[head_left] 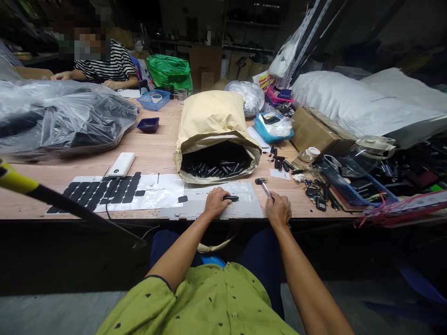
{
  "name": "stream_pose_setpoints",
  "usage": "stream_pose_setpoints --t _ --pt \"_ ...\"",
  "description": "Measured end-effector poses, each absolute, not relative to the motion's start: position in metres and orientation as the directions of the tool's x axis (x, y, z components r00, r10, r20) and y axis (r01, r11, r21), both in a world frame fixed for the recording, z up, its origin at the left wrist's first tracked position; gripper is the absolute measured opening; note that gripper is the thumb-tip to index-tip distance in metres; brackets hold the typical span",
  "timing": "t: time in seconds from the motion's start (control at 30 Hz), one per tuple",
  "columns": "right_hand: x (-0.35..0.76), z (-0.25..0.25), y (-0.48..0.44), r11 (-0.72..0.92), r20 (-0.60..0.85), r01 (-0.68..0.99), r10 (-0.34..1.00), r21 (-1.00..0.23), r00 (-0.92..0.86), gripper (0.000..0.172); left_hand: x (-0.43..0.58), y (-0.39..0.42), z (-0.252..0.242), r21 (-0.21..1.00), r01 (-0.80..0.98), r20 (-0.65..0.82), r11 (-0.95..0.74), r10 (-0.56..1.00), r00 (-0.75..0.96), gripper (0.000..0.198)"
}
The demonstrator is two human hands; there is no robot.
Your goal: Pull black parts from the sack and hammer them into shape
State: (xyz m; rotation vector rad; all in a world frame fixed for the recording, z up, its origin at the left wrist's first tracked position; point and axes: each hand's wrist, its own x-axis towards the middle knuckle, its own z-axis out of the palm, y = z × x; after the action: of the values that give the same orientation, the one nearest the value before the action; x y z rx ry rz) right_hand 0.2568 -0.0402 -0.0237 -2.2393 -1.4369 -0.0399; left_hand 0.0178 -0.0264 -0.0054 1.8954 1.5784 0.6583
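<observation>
My left hand (pixel 216 202) is closed on a small black part (pixel 231 198), which lies level just above a grey board (pixel 244 209) at the table's front edge. To the right, my right hand (pixel 278 209) grips the handle of a small hammer (pixel 265 186); its head points away from me, to the upper left. Behind both hands a beige sack (pixel 213 111) lies with its mouth toward me, showing many black parts (pixel 220 168) inside. Left of the board are rows of flat black pieces (pixel 91 193) on white sheets (pixel 164 197).
A white power bank (pixel 122 164) with a cable, a dark tray (pixel 148 124) and plastic-wrapped goods (pixel 63 116) stand left. At right are keys (pixel 310 190), a carton (pixel 317 135) and a blue basket (pixel 349 181). A person in stripes (pixel 118 65) sits across the table.
</observation>
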Motion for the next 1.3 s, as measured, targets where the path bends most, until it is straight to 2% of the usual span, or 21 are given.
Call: stream_pose_setpoints --t 0.2,0.37,0.53,0.67,0.9,1.0,1.1,1.2,1.3 --pt "0.244 -0.025 -0.041 -0.368 0.336 0.89 0.83 -0.269 0.445 0.031 0.017 -0.028 -0.004 0.696 0.706 -0.006 -0.129 0.983 0.186 0.017" --pt "0.24 -0.022 -0.04 -0.398 0.326 0.892 0.832 -0.214 0.45 0.03 0.017 -0.028 0.001 0.684 0.715 -0.022 -0.147 0.975 0.221 0.014" --pt "0.24 -0.021 -0.038 -0.405 0.327 0.894 0.832 -0.194 0.448 0.03 0.005 -0.032 0.003 0.704 0.675 -0.054 -0.222 0.931 0.362 0.016" --pt "0.24 -0.022 -0.038 -0.399 0.347 0.895 0.826 -0.199 0.445 0.028 -0.014 -0.058 -0.005 0.726 0.61 -0.014 -0.318 0.88 0.474 0.019" --pt "0.242 -0.021 -0.039 -0.402 0.319 0.892 0.834 -0.208 0.451 0.03 -0.022 -0.103 -0.018 0.645 0.655 0.034 -0.394 0.871 0.49 0.033" --pt "0.242 -0.021 -0.04 -0.396 0.315 0.892 0.837 -0.218 0.448 0.03 -0.021 -0.081 -0.006 0.687 0.654 0.057 -0.316 0.921 0.386 0.033" --pt "0.242 -0.023 -0.039 -0.385 0.345 0.896 0.829 -0.22 0.441 0.028 -0.024 -0.033 0.014 0.704 0.696 0.1 -0.141 0.99 0.099 0.025" --pt "0.241 -0.025 -0.038 -0.386 0.364 0.898 0.821 -0.212 0.439 0.029 -0.03 0.018 0.031 0.647 0.761 0.128 0.044 0.978 -0.166 0.023" --pt "0.24 -0.026 -0.037 -0.394 0.36 0.896 0.82 -0.207 0.444 0.029 -0.033 0.051 0.037 0.548 0.82 0.12 0.164 0.955 -0.271 0.023"
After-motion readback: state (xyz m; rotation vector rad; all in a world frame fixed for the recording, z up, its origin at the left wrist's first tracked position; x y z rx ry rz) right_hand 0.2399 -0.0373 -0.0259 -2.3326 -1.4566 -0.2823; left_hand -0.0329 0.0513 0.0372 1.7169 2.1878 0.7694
